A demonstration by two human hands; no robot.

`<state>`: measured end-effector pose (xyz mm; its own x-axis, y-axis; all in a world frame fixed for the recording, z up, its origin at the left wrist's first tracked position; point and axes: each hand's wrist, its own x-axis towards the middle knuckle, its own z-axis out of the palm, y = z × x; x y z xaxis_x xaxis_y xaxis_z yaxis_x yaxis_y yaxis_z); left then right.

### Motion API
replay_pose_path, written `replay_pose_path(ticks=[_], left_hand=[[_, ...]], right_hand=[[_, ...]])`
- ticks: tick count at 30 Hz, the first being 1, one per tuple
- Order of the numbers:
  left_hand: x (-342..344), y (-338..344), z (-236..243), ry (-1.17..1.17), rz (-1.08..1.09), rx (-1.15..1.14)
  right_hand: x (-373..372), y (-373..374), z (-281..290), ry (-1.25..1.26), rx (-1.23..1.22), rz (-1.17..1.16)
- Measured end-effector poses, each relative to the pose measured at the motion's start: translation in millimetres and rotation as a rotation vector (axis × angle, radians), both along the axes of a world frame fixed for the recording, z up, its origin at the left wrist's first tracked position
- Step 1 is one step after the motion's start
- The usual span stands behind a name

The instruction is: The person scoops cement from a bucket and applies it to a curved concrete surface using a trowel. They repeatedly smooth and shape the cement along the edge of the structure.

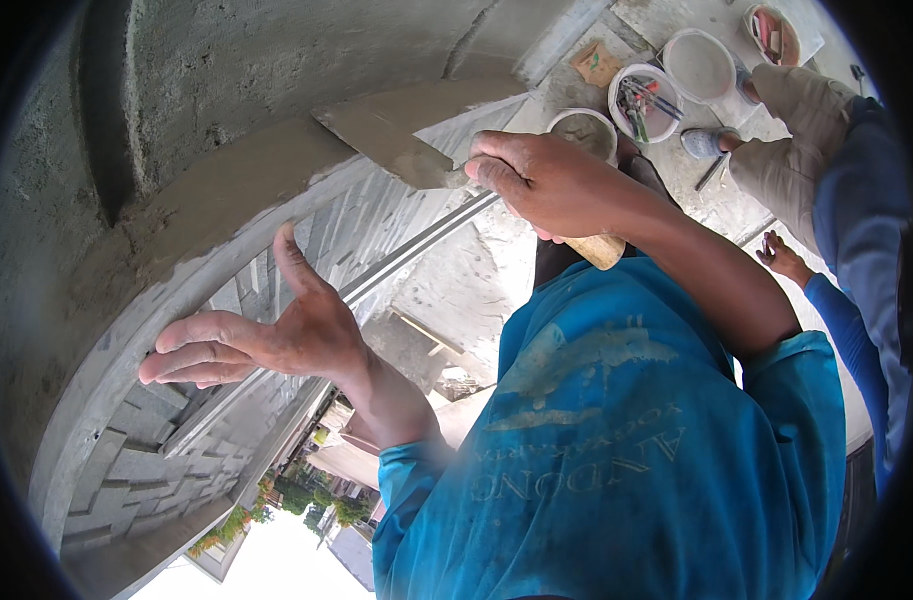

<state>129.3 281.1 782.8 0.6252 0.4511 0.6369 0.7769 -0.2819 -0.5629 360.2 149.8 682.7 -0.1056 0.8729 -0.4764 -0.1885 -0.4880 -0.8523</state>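
Note:
My right hand (547,182) is shut on the wooden handle of a trowel (392,135), whose flat blade carries wet grey mortar and lies against the wall where a fresh mortar band (247,185) runs along the top of a grey stone-tile facing (142,455). My left hand (257,335) is open, fingers spread and pointing left, palm near the tiled face, holding nothing. Both forearms come out of blue sleeves.
Rough cement wall (227,60) fills the upper left. Down on the floor stand several white buckets (699,65), one holding tools (645,100) and one with mortar (583,128). Another person (827,170) in a blue top and light trousers is at the right.

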Motion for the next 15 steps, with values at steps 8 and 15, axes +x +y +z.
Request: replay_pose_path(ticks=[8,15], left_hand=[[1,2,1,-0.023,-0.04,-0.036],[6,-10,5,-0.064,0.004,-0.082]], right_hand=[[-3,3,19,-0.188,0.308,0.001],[-2,-4,61,-0.017,0.482,-0.039]])
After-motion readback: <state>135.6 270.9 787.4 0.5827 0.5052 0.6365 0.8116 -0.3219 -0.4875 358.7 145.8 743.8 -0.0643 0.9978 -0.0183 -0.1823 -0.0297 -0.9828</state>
